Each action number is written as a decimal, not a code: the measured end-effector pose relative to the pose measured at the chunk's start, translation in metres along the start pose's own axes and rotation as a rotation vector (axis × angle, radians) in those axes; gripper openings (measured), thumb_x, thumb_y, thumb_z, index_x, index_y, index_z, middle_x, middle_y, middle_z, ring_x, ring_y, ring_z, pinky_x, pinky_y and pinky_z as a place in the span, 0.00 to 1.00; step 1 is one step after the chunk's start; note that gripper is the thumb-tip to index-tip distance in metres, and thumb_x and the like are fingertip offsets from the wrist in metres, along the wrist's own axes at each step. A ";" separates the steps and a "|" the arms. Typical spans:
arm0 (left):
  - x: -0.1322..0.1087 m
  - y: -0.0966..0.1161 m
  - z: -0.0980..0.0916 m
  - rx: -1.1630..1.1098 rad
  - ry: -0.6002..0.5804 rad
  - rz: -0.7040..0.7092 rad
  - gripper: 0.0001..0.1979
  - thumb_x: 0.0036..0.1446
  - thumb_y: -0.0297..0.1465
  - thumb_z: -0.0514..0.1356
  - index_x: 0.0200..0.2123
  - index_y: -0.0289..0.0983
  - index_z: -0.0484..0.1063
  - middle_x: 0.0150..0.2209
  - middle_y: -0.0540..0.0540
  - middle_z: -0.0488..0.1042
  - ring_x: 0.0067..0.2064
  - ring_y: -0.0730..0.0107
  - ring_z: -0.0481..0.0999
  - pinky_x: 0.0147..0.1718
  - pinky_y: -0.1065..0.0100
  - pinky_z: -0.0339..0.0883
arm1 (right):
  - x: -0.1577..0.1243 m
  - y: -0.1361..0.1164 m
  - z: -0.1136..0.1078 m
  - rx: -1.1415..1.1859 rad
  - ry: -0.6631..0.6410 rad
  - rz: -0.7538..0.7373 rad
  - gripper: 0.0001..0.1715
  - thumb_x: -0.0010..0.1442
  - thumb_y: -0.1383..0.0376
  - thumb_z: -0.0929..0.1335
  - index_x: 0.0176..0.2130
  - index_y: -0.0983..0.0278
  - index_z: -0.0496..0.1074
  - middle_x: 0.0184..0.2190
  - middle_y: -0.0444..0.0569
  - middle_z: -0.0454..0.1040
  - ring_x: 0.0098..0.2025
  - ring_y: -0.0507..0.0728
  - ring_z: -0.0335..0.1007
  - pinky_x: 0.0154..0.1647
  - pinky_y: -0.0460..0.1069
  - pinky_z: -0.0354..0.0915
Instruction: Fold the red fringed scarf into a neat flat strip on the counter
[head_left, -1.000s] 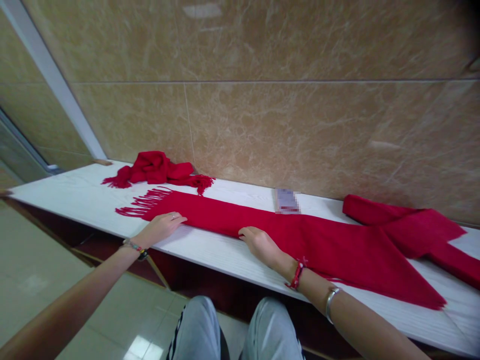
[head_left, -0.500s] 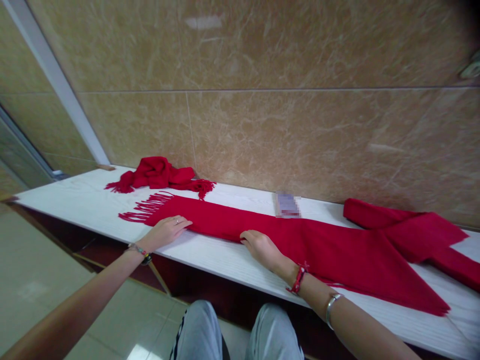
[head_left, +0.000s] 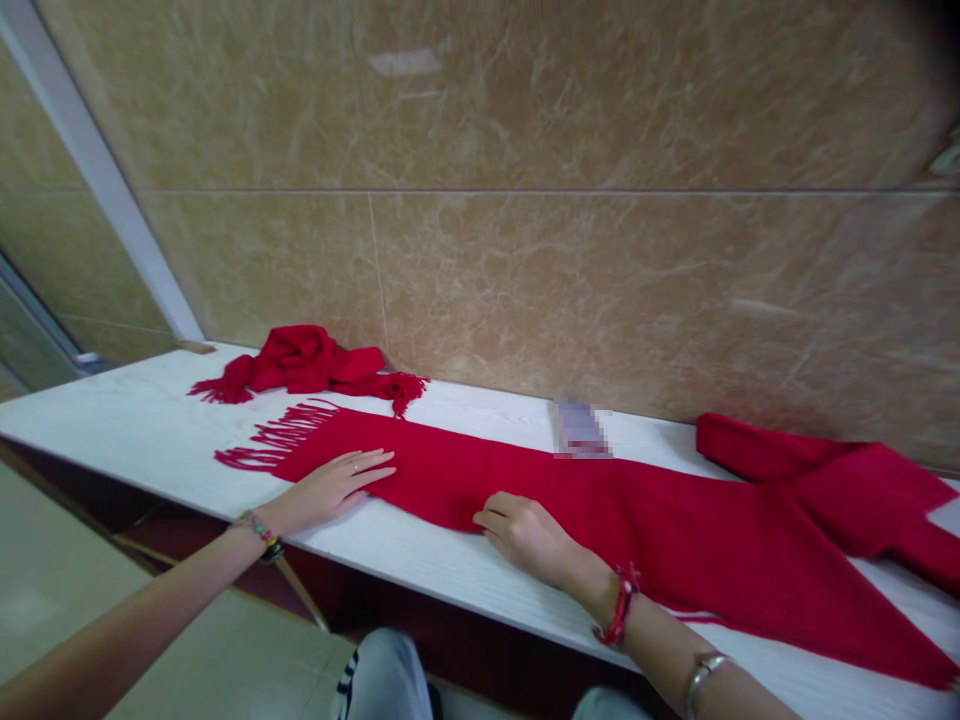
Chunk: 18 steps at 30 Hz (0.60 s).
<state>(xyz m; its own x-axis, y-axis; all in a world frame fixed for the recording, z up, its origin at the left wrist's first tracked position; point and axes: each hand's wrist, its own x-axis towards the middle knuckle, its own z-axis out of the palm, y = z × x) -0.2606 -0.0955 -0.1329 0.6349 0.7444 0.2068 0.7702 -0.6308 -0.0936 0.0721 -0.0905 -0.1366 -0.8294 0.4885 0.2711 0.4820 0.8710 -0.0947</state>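
Observation:
A long red scarf [head_left: 442,462] lies along the white counter, its fringe at the left end and a folded, angled part at the right. Near the fringed end, my left hand [head_left: 334,490] rests on the near edge with fingers stretched out flat. My right hand [head_left: 529,535] has its fingers closed together on the near edge of the same scarf, around its middle. The cloth between the two hands bows slightly toward me. The fingertips of my right hand are partly hidden.
A crumpled red fringed scarf [head_left: 307,365] lies at the back left of the white counter [head_left: 127,415]. A blurred flat item [head_left: 581,428] sits by the tiled wall [head_left: 525,290]. Open shelves [head_left: 360,580] are under the counter, and my knees are close to its front.
My right hand has drawn the scarf's near edge slightly toward me. My left hand's fingers have spread flatter on the cloth. The view has shifted a little.

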 end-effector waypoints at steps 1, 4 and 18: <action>0.000 -0.002 0.001 -0.015 -0.016 -0.001 0.23 0.59 0.27 0.51 0.58 0.46 0.56 0.59 0.48 0.57 0.59 0.68 0.56 0.57 0.60 0.50 | 0.001 0.000 -0.001 -0.002 -0.001 -0.004 0.12 0.60 0.72 0.60 0.38 0.66 0.72 0.32 0.50 0.72 0.36 0.53 0.66 0.37 0.46 0.62; -0.002 -0.007 0.005 -0.046 -0.047 -0.012 0.23 0.60 0.29 0.50 0.58 0.47 0.54 0.59 0.49 0.56 0.59 0.68 0.55 0.57 0.61 0.50 | 0.001 0.001 -0.002 0.002 -0.003 -0.005 0.12 0.60 0.71 0.60 0.38 0.66 0.72 0.32 0.49 0.72 0.35 0.52 0.66 0.37 0.45 0.61; -0.008 -0.005 0.005 -0.025 -0.149 -0.045 0.23 0.62 0.29 0.46 0.60 0.45 0.49 0.61 0.48 0.52 0.61 0.67 0.50 0.58 0.58 0.45 | -0.001 0.007 0.003 0.051 0.107 0.025 0.13 0.61 0.71 0.59 0.36 0.66 0.71 0.28 0.49 0.72 0.32 0.53 0.65 0.35 0.47 0.61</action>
<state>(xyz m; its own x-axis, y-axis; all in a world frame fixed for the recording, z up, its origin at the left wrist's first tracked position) -0.2695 -0.0974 -0.1389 0.6033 0.7950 0.0634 0.7974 -0.6002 -0.0625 0.0757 -0.0848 -0.1406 -0.7814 0.5040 0.3681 0.4848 0.8616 -0.1505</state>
